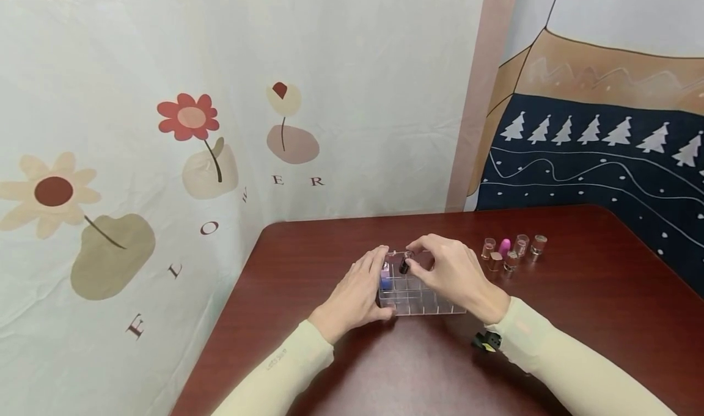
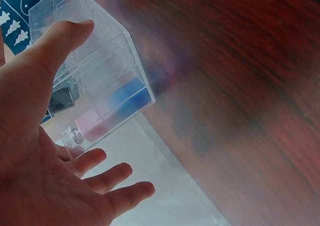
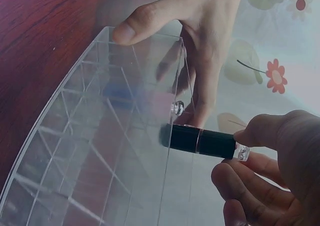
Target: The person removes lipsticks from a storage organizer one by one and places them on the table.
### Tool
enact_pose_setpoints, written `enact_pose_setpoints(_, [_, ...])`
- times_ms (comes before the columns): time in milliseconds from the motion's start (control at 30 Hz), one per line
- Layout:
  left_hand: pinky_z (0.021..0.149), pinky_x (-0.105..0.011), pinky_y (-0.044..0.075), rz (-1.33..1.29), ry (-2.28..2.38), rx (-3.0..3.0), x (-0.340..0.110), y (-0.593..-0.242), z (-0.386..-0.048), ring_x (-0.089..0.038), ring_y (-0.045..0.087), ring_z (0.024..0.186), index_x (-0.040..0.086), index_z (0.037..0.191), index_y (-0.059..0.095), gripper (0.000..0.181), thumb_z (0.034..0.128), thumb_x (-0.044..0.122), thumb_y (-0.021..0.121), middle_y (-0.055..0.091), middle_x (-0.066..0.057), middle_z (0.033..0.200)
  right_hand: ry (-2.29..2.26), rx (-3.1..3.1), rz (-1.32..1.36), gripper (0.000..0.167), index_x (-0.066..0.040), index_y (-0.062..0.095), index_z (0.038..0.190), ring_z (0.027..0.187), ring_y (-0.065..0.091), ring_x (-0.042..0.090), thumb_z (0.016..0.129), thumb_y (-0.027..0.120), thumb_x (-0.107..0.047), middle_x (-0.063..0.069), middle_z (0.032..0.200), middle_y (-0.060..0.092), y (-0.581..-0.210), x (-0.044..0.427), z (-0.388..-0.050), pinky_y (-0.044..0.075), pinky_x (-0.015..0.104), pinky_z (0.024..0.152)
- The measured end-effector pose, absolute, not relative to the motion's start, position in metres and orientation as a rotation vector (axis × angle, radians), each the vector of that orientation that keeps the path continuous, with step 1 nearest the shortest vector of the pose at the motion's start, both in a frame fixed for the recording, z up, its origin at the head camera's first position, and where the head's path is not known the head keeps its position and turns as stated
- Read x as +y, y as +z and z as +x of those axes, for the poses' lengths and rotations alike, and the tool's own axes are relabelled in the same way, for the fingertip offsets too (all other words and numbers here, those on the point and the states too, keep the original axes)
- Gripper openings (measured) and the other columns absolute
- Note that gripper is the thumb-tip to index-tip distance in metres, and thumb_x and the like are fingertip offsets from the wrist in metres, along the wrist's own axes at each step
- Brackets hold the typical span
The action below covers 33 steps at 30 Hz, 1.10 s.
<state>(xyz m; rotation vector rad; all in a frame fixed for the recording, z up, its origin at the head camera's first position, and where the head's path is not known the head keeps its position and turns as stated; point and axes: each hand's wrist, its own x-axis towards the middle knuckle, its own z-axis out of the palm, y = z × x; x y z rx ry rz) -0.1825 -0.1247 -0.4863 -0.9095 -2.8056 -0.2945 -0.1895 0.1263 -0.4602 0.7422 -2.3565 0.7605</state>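
Note:
A clear organizer box [image 1: 422,305] with a grid of compartments stands on the table. My left hand [image 1: 357,286] grips its left end, the thumb on the near side and the fingers along the far side. My right hand [image 1: 453,272] pinches a black lipstick tube [image 3: 200,140] by its clear end. In the right wrist view, the tube's other end is inside the top row of the box. Beside it, in the leftmost compartment, sits a pink and blue tube [image 2: 115,109] with a clear knob.
To the right of the box, several small tubes stand on the dark red table [image 1: 583,318], among them a bright pink one [image 1: 505,247], a clear-capped one [image 1: 522,245] and a square brownish one [image 1: 495,261]. Printed cloth [image 1: 374,98] hangs behind the table.

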Motion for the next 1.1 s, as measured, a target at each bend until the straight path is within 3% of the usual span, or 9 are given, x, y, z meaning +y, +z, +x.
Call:
enact_pose_setpoints(267, [0.136, -0.054, 0.051, -0.886, -0.293, -2.824, -0.125, -0.490, -0.183, -0.041, 0.059, 0.159, 0.000, 0.178, 0.028, 0.131, 0.0839, 0.048, 0.104, 0.051, -0.024, 0.176, 0.757, -2.336, 0.743, 0.024, -0.015, 0.087, 0.115, 0.074, 0.073, 0.011, 0.093, 0.097, -0.017, 0.000, 0.105, 0.087, -0.463, 0.135, -0.188, 0.058, 0.027, 0.062])
enact_pose_setpoints(533, [0.131, -0.066, 0.053, -0.865, -0.312, -2.823, -0.124, -0.489, -0.182, -0.038, 0.060, 0.159, 0.002, 0.179, 0.029, 0.131, 0.0823, 0.049, 0.105, 0.053, -0.021, 0.174, 0.755, -2.313, 0.740, 0.025, -0.015, 0.087, 0.115, 0.072, 0.072, 0.011, 0.092, 0.097, -0.012, 0.001, 0.104, 0.087, -0.462, 0.146, -0.185, 0.058, 0.026, 0.061])
enact_pose_setpoints(733, [0.131, -0.065, 0.053, -0.865, -0.312, -2.822, -0.125, -0.491, -0.181, -0.038, 0.059, 0.158, 0.002, 0.179, 0.028, 0.132, 0.0824, 0.049, 0.104, 0.052, -0.021, 0.175, 0.760, -2.309, 0.726, 0.028, -0.013, 0.087, 0.116, 0.077, 0.078, 0.011, 0.090, 0.097, -0.009, 0.003, 0.106, 0.087, -0.459, 0.157, -0.182, 0.063, 0.026, 0.063])
enact_pose_setpoints(1100, [0.134, -0.064, 0.051, -0.857, -0.295, -2.839, -0.124, -0.490, -0.182, -0.038, 0.056, 0.163, 0.002, 0.181, 0.026, 0.132, 0.0841, 0.050, 0.103, 0.048, -0.020, 0.180, 0.694, -2.294, 0.675, 0.030, -0.013, 0.086, 0.116, 0.073, 0.073, 0.011, 0.089, 0.097, -0.008, 0.004, 0.103, 0.086, -0.457, 0.181, -0.180, 0.056, 0.023, 0.057])
